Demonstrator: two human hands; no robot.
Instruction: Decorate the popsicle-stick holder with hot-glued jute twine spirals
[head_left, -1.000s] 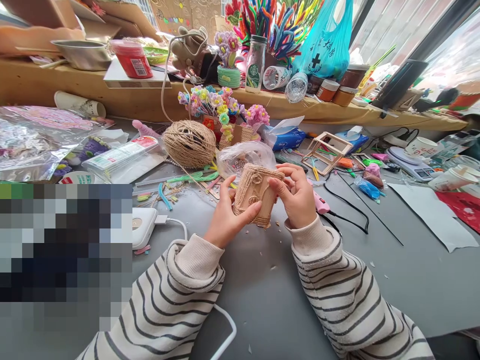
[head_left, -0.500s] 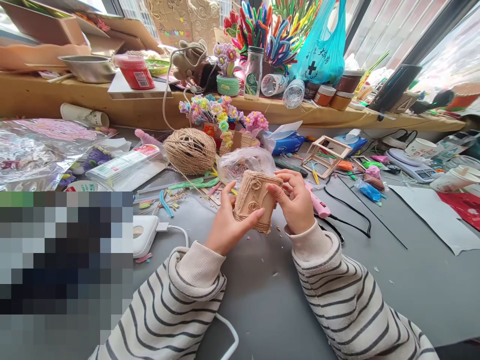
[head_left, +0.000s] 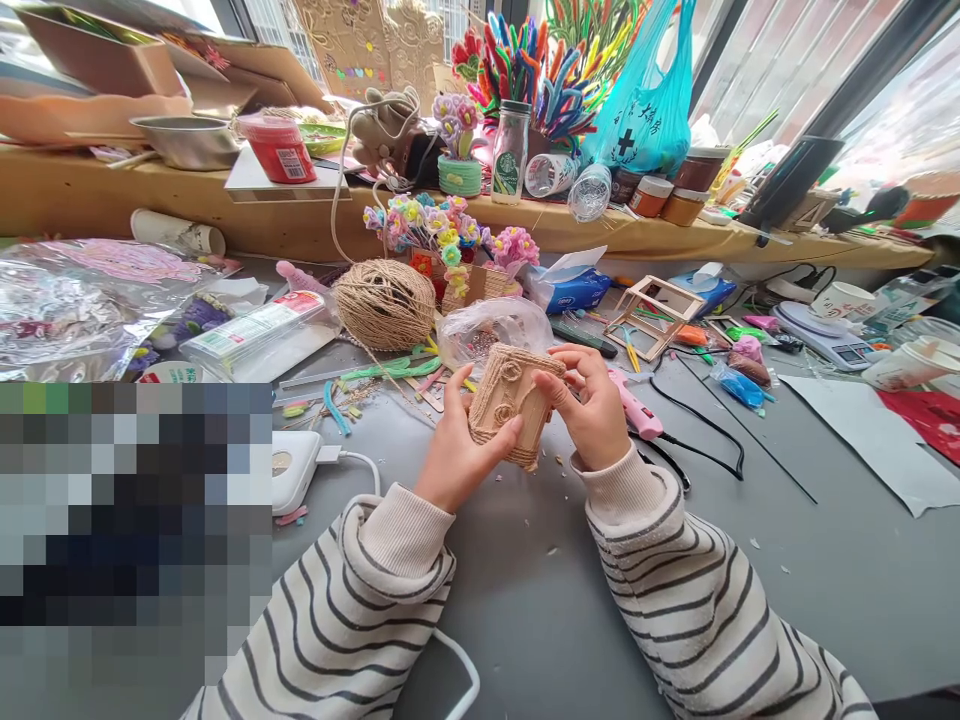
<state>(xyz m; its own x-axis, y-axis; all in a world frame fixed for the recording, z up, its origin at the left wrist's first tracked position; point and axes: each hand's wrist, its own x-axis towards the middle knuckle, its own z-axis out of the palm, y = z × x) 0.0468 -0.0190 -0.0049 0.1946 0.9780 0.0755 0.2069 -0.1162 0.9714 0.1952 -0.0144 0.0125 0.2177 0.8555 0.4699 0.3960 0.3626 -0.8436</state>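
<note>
Both hands hold a small box wrapped in jute twine (head_left: 510, 402), with twine spirals on its face, just above the grey table (head_left: 525, 600). My left hand (head_left: 459, 450) grips its left side, thumb across the lower front. My right hand (head_left: 592, 405) pinches the upper right edge with curled fingers. A strand of twine runs from the box area back to a ball of jute twine (head_left: 384, 303) to the upper left. A crumpled clear plastic bag (head_left: 491, 322) lies right behind the box.
A pink glue gun (head_left: 634, 405) with a black cable lies right of my hands. A white power bank (head_left: 294, 467) with a cable sits to the left. Pipe-cleaner flowers (head_left: 442, 225), a small wooden frame (head_left: 651, 312), paper cups and packets crowd the back. A wooden shelf holds jars and bottles.
The view has shifted slightly, so the scene sits a little lower. My hands keep the same hold on the twine-wrapped box; the right fingers have shifted slightly along its upper edge.
</note>
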